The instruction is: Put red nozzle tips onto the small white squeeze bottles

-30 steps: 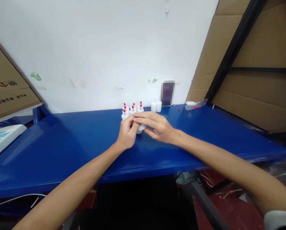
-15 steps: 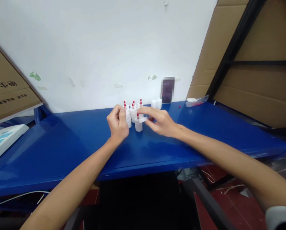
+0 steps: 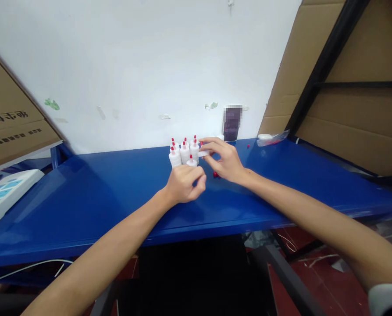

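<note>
My right hand pinches a white nozzle cap between thumb and fingers; a red tip shows just above it. It is held beside a cluster of white squeeze bottles with red-tipped nozzles. My left hand is curled closed in front of the cluster, and whatever lies inside it is hidden. Just behind its knuckles shows the top of a nearer bottle, its lower part covered by the hand. Small red caps lie on the table under my right hand.
The blue table meets a white wall. A phone leans there, with a white bottle partly hidden behind my right hand. A clear plastic bag lies at right. A white device stands at left, below a cardboard box.
My left hand has moved right and nearer, from the cluster's left side to in front of it. My right hand has lifted the cap up and right, away from the front bottle.
</note>
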`<state>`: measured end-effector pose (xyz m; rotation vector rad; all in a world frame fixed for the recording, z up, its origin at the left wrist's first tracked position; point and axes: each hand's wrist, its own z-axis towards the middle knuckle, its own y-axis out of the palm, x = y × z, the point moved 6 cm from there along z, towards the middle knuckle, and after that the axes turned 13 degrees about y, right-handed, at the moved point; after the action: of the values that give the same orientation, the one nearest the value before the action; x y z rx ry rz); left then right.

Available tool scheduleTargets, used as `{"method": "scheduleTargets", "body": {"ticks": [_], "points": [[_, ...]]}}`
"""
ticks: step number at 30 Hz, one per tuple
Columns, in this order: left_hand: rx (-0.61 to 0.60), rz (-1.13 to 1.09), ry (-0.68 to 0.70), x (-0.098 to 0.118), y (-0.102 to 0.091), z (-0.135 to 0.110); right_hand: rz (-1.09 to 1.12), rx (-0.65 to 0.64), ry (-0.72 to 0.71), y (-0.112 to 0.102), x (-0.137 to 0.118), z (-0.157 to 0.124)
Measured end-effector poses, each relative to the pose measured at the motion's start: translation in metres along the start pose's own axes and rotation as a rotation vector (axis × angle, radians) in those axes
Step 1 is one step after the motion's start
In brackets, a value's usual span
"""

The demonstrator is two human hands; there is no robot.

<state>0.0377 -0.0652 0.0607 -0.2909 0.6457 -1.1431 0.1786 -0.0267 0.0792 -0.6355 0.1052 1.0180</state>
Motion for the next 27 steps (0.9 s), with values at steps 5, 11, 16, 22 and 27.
{"method": "scheduleTargets", "body": {"ticks": [5, 11, 16, 22, 27], "points": [[-0.359, -0.109, 0.102, 0.026, 0.030, 0.005, -0.008, -0.009, 0.081, 0.001, -0.001, 0.001], [-0.483, -0.374, -0.038, 0.021, 0.042, -0.001, 0.029, -0.247, 0.098, 0.017, -0.002, -0.002], [-0.507, -0.464, -0.074, 0.020, 0.046, -0.004, 0.066, -0.362, 0.134, 0.024, 0.003, -0.006], [-0.507, -0.503, -0.112, 0.013, 0.047, -0.005, 0.136, -0.437, 0.155, 0.027, 0.001, -0.008], [-0.476, -0.535, -0.177, 0.003, 0.045, -0.009, 0.121, -0.196, 0.240, 0.004, 0.014, 0.005]]}}
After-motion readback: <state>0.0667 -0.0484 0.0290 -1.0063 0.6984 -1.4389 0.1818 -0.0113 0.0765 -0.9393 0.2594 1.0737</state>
